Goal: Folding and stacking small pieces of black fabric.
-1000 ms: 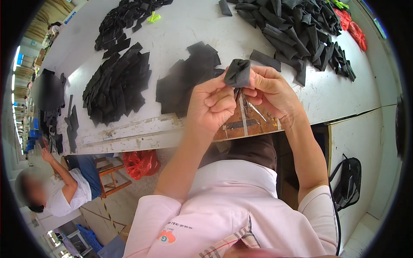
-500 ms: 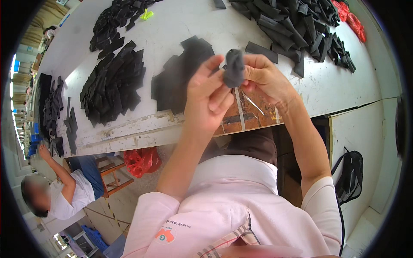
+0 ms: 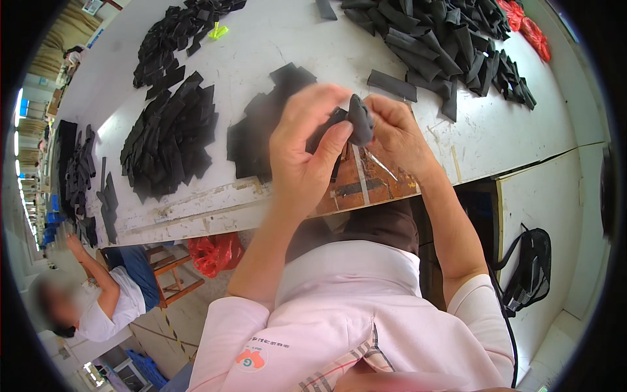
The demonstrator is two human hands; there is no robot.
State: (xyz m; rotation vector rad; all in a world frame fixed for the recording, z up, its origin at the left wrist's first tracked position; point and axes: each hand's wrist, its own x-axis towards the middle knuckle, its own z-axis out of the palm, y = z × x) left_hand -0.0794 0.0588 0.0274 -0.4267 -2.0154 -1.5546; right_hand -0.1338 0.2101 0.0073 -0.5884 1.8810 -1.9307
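Observation:
Between my hands, above the table's near edge, is a folded piece of black fabric (image 3: 361, 122). My right hand (image 3: 400, 134) pinches it from the right, with the fingertips partly hidden behind it. My left hand (image 3: 304, 140) has its thumb against the fabric's left side and its fingers arched over a dark part of it. Beneath the hands, a thin metal tool (image 3: 382, 166) lies on a brown board (image 3: 346, 189) set in the table edge. A loose stack of flat black fabric pieces (image 3: 248, 140) is left of my left hand, partly covered by it.
More black pieces lie in a pile (image 3: 171, 137) to the left and a large heap (image 3: 437, 39) at the far right. A yellow-green scrap (image 3: 218, 31) and red plastic bags (image 3: 532, 36) are farther back. A co-worker (image 3: 108, 294) sits at left beside a wooden stool (image 3: 173, 284).
My left hand has turned, its thumb now coming up to the fabric and its fingers arching over. The fabric has tilted and sits slightly lower. The co-worker's arm has shifted.

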